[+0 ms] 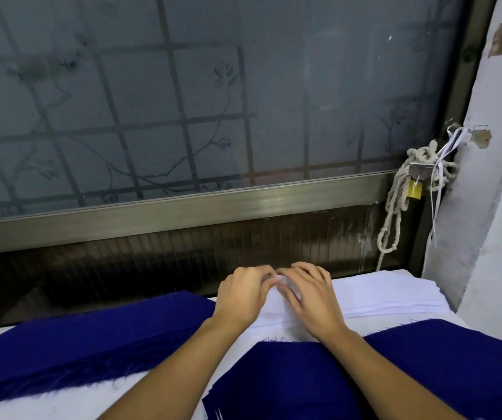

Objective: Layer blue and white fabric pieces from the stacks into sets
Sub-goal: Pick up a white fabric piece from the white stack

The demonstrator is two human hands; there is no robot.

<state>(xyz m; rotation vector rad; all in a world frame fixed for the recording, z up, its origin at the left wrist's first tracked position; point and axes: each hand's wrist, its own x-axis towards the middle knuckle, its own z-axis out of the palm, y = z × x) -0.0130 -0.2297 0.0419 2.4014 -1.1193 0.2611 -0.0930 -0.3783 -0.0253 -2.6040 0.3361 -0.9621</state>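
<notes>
A stack of white fabric pieces [389,294] lies at the far edge of the table, right of centre. My left hand [243,294] and my right hand [307,295] meet over its far left corner. Both pinch the edge of the top white piece with curled fingertips. A stack of blue fabric [71,344] with frayed edges lies to the left. Another blue piece [425,368] covers the near right, under my forearms.
A frosted window with a metal grille [183,101] and its metal frame [213,204] stand right behind the table. A rope with a brass padlock [415,189] hangs at the frame's right end. A white wall [492,177] closes the right side.
</notes>
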